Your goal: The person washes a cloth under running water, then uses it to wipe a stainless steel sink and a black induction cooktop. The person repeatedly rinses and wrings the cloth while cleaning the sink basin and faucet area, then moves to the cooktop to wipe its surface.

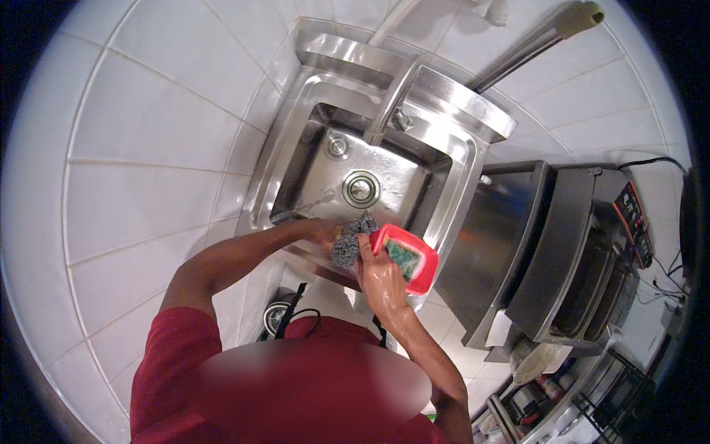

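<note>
Over the near edge of the sink, my left hand (326, 235) holds a grey metal-wire scourer (348, 247), which hides most of its fingers. My right hand (384, 280) is wet and grips the left side of a red plastic container (426, 276). One finger of it reaches across to the scourer. Inside the container is a green scouring pad (404, 258) with whitish foam around it. Scourer and container are side by side, and my right hand hides where they meet.
The stainless steel sink (467, 183) has a faucet (392, 102) arching over its basin and a round drain (361, 189). A long-handled tool (527, 47) leans at the back right. Metal kitchen equipment (488, 233) stands to the right. White tiled wall (150, 127) rises close on the left.
</note>
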`<state>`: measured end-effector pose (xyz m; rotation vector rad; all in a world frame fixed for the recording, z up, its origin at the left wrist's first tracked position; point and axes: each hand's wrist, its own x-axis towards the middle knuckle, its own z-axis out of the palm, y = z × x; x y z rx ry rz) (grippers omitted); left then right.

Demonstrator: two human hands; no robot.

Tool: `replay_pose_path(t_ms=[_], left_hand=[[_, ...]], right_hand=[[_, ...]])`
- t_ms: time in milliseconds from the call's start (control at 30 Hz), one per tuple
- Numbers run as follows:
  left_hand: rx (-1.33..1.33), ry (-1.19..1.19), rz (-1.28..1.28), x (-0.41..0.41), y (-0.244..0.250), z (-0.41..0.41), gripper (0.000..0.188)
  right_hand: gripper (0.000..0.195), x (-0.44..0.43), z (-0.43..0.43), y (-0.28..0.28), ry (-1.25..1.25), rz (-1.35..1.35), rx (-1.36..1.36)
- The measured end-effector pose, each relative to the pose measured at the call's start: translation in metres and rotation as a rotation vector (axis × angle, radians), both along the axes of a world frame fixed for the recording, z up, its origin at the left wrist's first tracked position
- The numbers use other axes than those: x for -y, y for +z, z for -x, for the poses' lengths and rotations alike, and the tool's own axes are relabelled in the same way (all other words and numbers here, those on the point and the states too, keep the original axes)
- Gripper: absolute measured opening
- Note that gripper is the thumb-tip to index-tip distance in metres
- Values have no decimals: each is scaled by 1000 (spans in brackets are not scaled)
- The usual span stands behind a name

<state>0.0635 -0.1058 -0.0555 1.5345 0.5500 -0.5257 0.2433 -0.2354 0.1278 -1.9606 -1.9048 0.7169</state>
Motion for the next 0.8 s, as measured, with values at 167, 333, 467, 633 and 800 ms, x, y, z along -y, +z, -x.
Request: replay_pose_path(t_ms=[167, 333, 467, 633, 800], left_hand=[[153, -191, -550, -3, 15, -15, 54], [253, 621, -483, -48, 10, -79, 38], [163, 844, -291, -74, 4, -126, 38], [-66, 772, -317, -79, 19, -150, 51], [129, 654, -722, -73, -83, -134, 36]], right_hand=[[56, 6, -6, -5, -37, 61, 15], [55, 15, -1, -13, -17, 15, 86], [51, 21, 10, -24, 47, 60, 172], [52, 19, 11, -21, 97, 81, 121], [54, 20, 18, -25, 163, 68, 159]])
